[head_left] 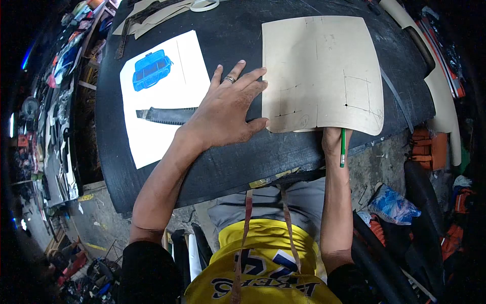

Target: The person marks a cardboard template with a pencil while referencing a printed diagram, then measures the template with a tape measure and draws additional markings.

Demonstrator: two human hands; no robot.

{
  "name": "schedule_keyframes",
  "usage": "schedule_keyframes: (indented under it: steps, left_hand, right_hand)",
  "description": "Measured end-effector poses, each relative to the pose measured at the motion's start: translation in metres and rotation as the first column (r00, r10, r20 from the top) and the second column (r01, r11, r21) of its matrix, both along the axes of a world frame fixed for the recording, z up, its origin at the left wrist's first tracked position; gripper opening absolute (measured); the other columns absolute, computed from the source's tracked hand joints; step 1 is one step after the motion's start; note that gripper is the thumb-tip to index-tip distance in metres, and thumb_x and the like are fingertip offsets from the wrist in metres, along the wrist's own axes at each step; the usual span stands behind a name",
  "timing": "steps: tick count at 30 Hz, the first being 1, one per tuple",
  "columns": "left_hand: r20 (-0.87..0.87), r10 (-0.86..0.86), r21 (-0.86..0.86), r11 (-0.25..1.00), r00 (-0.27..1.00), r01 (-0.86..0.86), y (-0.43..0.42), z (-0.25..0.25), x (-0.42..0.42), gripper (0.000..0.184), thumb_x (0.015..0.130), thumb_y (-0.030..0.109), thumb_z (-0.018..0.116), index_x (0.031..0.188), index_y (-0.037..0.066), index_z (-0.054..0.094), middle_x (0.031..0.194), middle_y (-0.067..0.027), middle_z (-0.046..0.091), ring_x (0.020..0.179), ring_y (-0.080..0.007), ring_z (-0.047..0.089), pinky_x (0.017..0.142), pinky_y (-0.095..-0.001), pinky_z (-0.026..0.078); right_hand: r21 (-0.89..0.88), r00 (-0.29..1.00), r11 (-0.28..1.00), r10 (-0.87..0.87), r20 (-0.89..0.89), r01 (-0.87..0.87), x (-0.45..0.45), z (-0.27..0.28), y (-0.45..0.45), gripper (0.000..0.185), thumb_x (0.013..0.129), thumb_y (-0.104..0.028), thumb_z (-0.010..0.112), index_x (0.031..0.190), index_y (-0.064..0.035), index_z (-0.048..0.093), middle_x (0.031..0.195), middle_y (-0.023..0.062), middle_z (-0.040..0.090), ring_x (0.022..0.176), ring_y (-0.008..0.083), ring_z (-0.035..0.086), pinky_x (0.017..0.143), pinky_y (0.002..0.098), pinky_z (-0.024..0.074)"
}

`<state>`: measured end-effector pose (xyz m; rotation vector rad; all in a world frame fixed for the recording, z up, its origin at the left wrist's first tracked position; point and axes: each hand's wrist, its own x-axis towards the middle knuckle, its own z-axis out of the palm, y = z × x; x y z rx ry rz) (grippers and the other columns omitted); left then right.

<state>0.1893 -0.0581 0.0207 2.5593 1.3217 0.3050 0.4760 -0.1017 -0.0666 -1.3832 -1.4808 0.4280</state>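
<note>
A beige pattern card (324, 71) with pencilled lines and small dots spans the right half of the black table (223, 175). Spread wide, the fingers of my left hand (223, 111) reach its left edge, with nothing held. My right hand (332, 141) is mostly hidden beneath the card's lower edge, and a green pencil (343, 148) sticks out from it along the wrist. To the left, white paper (147, 147) bears a drawing of a blue bag (152, 71). On that paper lies a black tool with a toothed edge (164, 115), partly covered by my left hand.
A roll of tape (204, 5) and card offcuts (164, 17) lie at the table's far side, beside a dark angled ruler (123, 40). A thin metal strip (397, 99) is right of the card. Orange items (429, 149) and a blue-white plastic bag (394, 204) sit beyond the table's right side.
</note>
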Motion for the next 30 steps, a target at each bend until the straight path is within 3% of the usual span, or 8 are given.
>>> schedule_keyframes:
  steps: [7, 30]
  left_hand:
    - [0.007, 0.001, -0.015, 1.000, 1.000, -0.001, 0.0002, 0.0013, 0.0006, 0.076, 0.087, 0.034, 0.085, 0.152, 0.010, 0.056, 0.170, -0.0107, 0.041, 0.162, -0.0399, 0.025, 0.132, -0.0692, 0.010]
    - [-0.002, -0.002, 0.007, 1.000, 1.000, 0.002, 0.0003, -0.0026, -0.0003, 0.075, 0.088, 0.036, 0.085, 0.152, 0.011, 0.056, 0.169, -0.0105, 0.041, 0.162, -0.0401, 0.025, 0.132, -0.0695, 0.009]
  right_hand:
    - [-0.021, 0.996, 0.996, -0.083, -0.014, 0.082, -0.0076, 0.0033, 0.0006, 0.053, 0.107, -0.040, 0.061, 0.133, 0.0053, 0.065, 0.128, 0.0199, 0.070, 0.118, 0.0320, 0.066, 0.099, 0.0453, 0.0512]
    - [0.008, 0.999, 0.999, -0.039, -0.020, 0.039, -0.0050, 0.0078, 0.0008, 0.047, 0.106, -0.034, 0.063, 0.132, 0.0051, 0.066, 0.126, 0.0194, 0.071, 0.118, 0.0304, 0.067, 0.099, 0.0452, 0.0517]
